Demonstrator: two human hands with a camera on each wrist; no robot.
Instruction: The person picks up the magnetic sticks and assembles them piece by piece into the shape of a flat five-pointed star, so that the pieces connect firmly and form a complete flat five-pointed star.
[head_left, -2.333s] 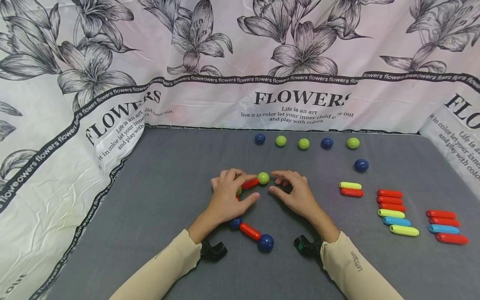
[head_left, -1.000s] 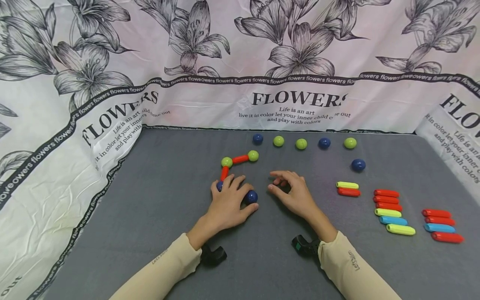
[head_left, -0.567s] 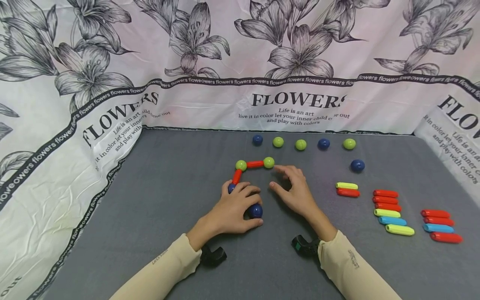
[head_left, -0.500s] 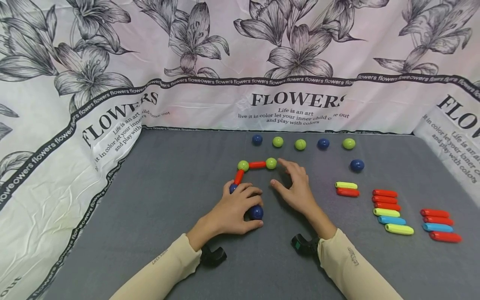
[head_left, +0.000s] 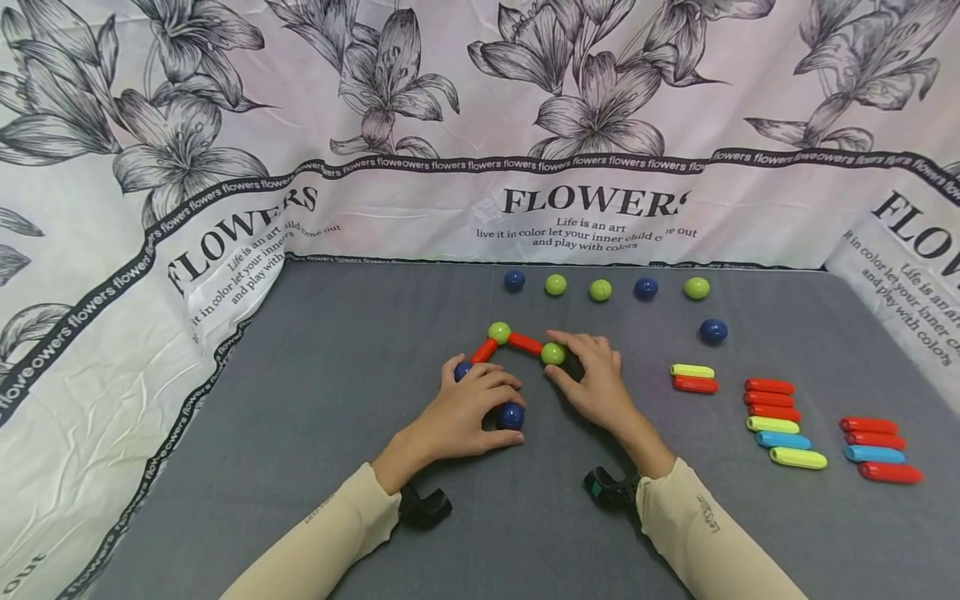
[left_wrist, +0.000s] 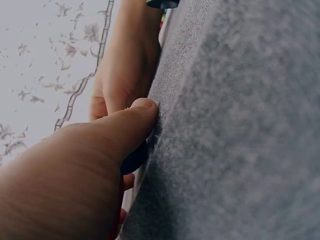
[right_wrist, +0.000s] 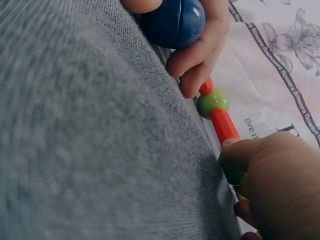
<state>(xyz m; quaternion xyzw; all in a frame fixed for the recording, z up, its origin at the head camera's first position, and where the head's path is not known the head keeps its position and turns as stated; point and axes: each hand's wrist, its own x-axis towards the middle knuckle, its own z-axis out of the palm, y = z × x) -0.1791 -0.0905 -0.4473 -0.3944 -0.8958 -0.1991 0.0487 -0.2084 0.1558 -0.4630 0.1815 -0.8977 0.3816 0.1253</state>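
A chain of balls and red rods lies on the grey cloth in front of me. My left hand (head_left: 468, 412) covers its near part, with thumb and fingers around a glossy blue ball (head_left: 512, 416). A second blue ball (head_left: 462, 370) shows past those fingertips. From there a red rod (head_left: 483, 351) leads to a green ball (head_left: 498, 333), and another red rod (head_left: 526, 343) slants on to the end green ball (head_left: 552, 354). My right hand (head_left: 596, 379) holds that end ball between thumb and index finger; the right wrist view shows the thumb (right_wrist: 245, 150) against it.
Along the back of the grey table (head_left: 337, 333) stand several loose balls, with one more blue ball (head_left: 713, 332) nearer. To the right lie a yellow and red rod pair (head_left: 694, 377) and two columns of coloured rods (head_left: 776, 423). A flower-print sheet (head_left: 420, 204) hangs behind.
The left hand has drawn the near rod and blue balls forward to join the rest as one chain, then shifted it right. The right hand has taken the end green ball and pulled it nearer, angling its rod.
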